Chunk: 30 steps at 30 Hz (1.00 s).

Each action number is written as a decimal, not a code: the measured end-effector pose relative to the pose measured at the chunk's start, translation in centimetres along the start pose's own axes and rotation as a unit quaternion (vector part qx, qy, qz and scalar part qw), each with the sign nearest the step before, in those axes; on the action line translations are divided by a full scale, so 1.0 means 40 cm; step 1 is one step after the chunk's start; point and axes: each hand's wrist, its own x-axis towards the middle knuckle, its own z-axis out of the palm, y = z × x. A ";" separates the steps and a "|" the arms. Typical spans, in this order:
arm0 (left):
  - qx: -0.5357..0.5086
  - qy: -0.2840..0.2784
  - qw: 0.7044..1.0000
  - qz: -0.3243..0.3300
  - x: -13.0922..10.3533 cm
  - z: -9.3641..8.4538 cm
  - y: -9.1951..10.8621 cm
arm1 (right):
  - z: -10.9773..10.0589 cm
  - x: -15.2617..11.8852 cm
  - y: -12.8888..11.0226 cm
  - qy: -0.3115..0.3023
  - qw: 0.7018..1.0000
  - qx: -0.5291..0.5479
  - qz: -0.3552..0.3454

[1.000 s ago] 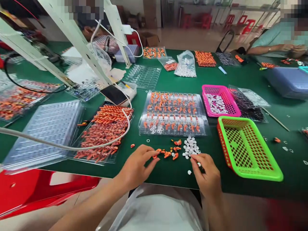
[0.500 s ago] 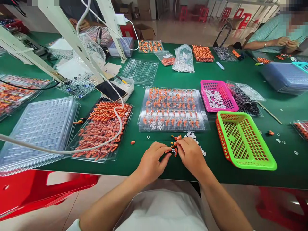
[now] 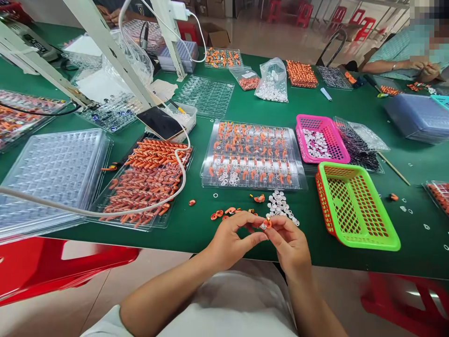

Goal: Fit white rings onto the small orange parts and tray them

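Note:
A small orange part [image 3: 267, 223] with a bit of white or silver on it is pinched between the fingertips of both hands, near the table's front edge. My left hand [image 3: 235, 236] grips it from the left, thumb and index finger meeting at it. From the right, my right hand [image 3: 290, 238] closes on the same part. White round pieces [image 3: 278, 205] lie in a loose pile just beyond my right hand. Several orange pieces [image 3: 219, 214] lie beyond my left hand, and another orange piece [image 3: 259, 199] lies behind the held part. Farther back sits a clear tray [image 3: 252, 183] with rows of orange parts and white rings.
A green basket [image 3: 377, 241] stacked in a red one and a pink basket [image 3: 302, 122] with white pieces stand right. On the left are a tray of orange parts [image 3: 140, 201], a phone [image 3: 159, 122], a white cable [image 3: 105, 214] and stacked clear trays [image 3: 59, 168]. A person [image 3: 403, 51] sits back right.
Both hands have come nearer the body and slightly right, lifting the orange part. Orange pieces and more of the white pile now show behind them. The camera view has shifted slightly.

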 end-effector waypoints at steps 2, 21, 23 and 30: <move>-0.018 0.003 1.000 0.010 -0.004 0.007 -0.010 | 0.003 -0.013 0.015 0.002 1.000 0.019 -0.012; -0.260 0.000 0.946 -0.196 0.006 0.016 0.004 | -0.020 -0.029 0.019 0.018 0.932 -0.268 -0.243; -0.284 -0.020 0.936 -0.207 0.011 0.009 0.001 | -0.024 -0.028 0.015 0.009 0.935 -0.268 -0.234; -0.365 -0.096 0.889 -0.261 0.022 -0.002 -0.006 | -0.040 -0.022 0.001 -0.021 0.933 -0.268 -0.239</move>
